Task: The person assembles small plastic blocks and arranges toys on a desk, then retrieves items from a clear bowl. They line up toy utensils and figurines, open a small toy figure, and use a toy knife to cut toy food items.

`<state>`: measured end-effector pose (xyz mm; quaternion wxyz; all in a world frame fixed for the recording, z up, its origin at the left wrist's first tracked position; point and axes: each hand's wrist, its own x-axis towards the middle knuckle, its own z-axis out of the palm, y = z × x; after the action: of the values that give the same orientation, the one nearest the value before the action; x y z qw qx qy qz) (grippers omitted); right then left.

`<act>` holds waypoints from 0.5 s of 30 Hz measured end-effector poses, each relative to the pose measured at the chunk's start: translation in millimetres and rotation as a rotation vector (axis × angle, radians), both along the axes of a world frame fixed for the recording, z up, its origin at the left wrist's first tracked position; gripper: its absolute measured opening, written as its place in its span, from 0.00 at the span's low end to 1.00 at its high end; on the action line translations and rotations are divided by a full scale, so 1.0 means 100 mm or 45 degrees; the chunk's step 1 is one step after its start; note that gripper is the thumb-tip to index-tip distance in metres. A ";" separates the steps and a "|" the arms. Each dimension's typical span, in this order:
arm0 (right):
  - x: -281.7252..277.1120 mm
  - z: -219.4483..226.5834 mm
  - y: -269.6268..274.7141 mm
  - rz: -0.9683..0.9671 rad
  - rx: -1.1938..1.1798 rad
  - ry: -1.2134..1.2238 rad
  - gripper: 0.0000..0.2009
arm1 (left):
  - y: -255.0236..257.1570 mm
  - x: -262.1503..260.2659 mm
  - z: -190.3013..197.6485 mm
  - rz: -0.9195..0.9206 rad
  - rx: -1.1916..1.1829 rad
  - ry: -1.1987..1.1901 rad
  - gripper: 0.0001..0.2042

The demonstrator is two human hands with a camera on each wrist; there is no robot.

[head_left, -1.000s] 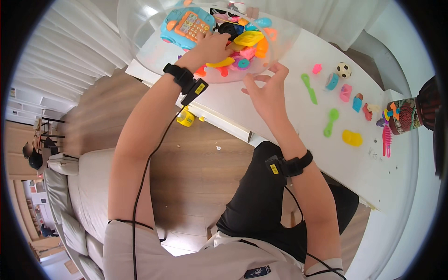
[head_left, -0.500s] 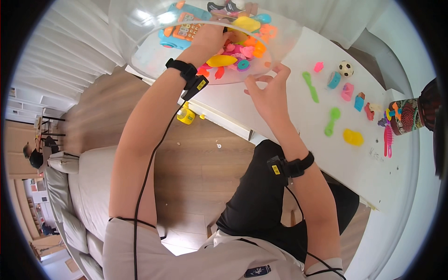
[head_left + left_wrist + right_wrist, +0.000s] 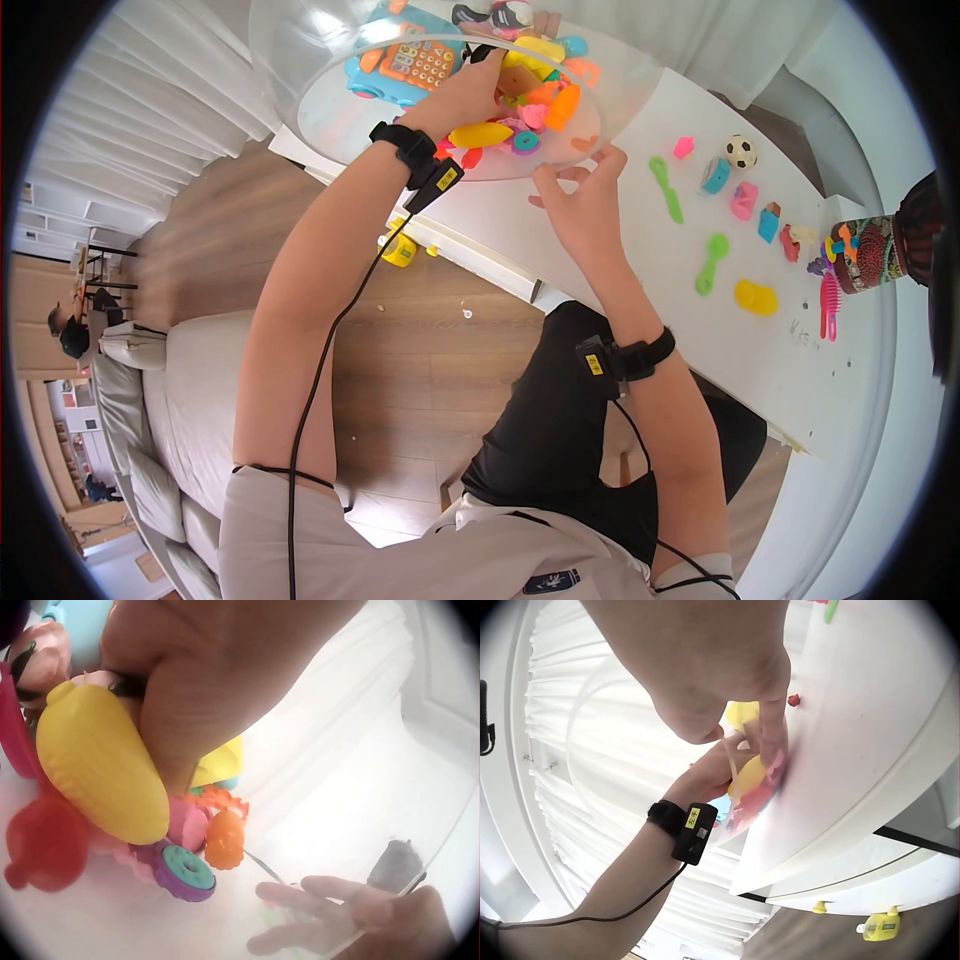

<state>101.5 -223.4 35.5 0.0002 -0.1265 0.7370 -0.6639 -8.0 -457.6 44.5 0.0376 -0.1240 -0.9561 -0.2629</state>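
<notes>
A large clear plastic tub (image 3: 325,85) full of toys stands on the white table. My left hand (image 3: 462,100) reaches inside it, the fingertips down among the toys beside a brown piece (image 3: 518,84). Those fingertips are hidden in the left wrist view, so I cannot tell whether they hold anything. Close below the hand lie a yellow toy fruit (image 3: 105,765), a red toy (image 3: 49,844) and a teal and purple ring-shaped toy (image 3: 187,874). My right hand (image 3: 588,205) grips the tub's near right rim between thumb and fingers.
A blue toy cash register (image 3: 395,60) sits at the tub's left. Along the table's right lie a small football (image 3: 741,151), green toy utensils (image 3: 711,265), a yellow piece (image 3: 756,296) and a pink comb (image 3: 829,305). A patterned pot (image 3: 868,250) stands at the far right.
My left hand has shifted right and dug among the toys; a brown piece now shows by its fingers. The tub has moved slightly right, with my right hand still at its rim.
</notes>
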 end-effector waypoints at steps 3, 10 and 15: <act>0.01 -0.02 0.02 0.020 0.007 -0.040 0.32 | 0.03 -0.03 0.01 0.078 0.035 0.145 0.36; 0.03 -0.03 0.01 0.007 0.026 -0.005 0.32 | 0.15 0.09 0.20 0.171 -0.037 0.490 0.26; 0.03 -0.05 0.02 0.020 0.017 0.046 0.32 | 0.06 0.05 0.13 0.116 -0.836 0.787 0.21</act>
<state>104.6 -221.7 30.2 -0.0069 -0.1444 0.7403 -0.6566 -2.8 -452.0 57.2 0.2917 -0.1599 -0.9371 0.1055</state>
